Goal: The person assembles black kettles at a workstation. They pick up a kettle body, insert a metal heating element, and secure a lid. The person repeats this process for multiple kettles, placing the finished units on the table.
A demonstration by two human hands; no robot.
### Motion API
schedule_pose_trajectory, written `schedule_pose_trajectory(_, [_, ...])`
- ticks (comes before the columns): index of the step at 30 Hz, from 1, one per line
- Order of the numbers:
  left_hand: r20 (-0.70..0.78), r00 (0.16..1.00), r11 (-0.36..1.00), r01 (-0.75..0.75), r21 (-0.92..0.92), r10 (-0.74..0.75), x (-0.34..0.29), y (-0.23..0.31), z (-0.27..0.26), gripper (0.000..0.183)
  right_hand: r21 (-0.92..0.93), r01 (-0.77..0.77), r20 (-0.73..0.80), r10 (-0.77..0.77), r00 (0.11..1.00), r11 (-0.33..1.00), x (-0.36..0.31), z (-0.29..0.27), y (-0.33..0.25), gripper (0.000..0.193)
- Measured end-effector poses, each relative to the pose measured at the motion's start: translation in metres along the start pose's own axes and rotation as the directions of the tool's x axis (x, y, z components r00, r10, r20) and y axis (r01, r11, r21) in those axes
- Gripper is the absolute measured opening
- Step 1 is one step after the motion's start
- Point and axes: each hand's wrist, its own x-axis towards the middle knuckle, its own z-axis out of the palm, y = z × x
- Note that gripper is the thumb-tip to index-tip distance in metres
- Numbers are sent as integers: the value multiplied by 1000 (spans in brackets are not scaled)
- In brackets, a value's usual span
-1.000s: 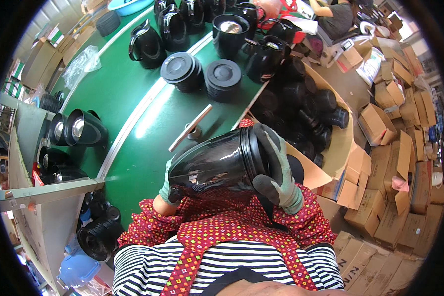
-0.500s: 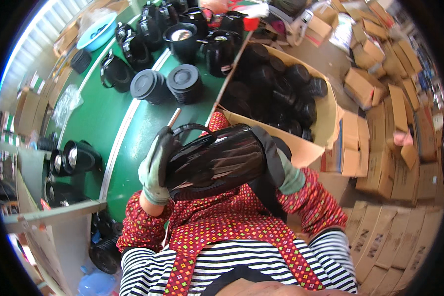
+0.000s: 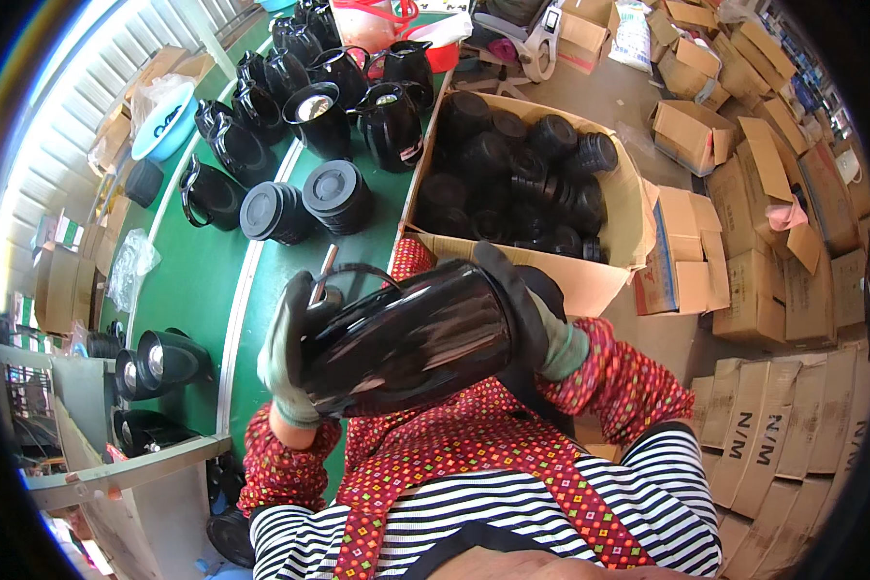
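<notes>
A glossy black vacuum jug [image 3: 411, 338] lies on its side in front of my chest, its right end tilted slightly up and its curved handle upward. My left hand [image 3: 292, 362], in a grey-green glove with dark palm, grips the left end. My right hand [image 3: 536, 324], gloved alike, is wrapped around the right end. Beside my left fingers a thin brownish rod [image 3: 329, 259] sticks up; whether that hand holds it I cannot tell. Just beyond, two stacks of round black lids, the left stack [image 3: 273, 213] and the right stack [image 3: 338, 196], stand on the green table [image 3: 285, 275].
Several black jugs [image 3: 319, 121] crowd the table's far end. A large open carton [image 3: 633, 227] full of black round parts stands right of the table. Cartons [image 3: 749, 295] are piled farther right. A light blue basin [image 3: 167, 124] is far left; a metal rail [image 3: 130, 472] is near left.
My head view has shifted, so the table things appear lower and a little left. Both hands still grip the jug, which sits slightly lower left and tilts a little more.
</notes>
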Motion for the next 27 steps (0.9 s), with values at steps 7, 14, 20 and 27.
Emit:
schedule_pose_trajectory(7, [113,994,999,5,54,-12,29,-41,22,86,-373,411,-3,-444,896,832,-13,-23,18,84])
schedule_pose_trajectory(14, [361,932,999,-28,-18,32,61,-39,118,80,-626,745,221,-864,453,231,4,-20,26,78])
schedule_pose_trajectory(20, [440,896,997,-29,-68,56,67,-28,145,76,-666,743,357,-902,242,-64,-1,-18,29,80])
schedule_pose_trajectory(27, [427,904,984,104,-141,-35,51,-42,134,70,-664,747,419,-836,353,-18,-4,-24,9,76])
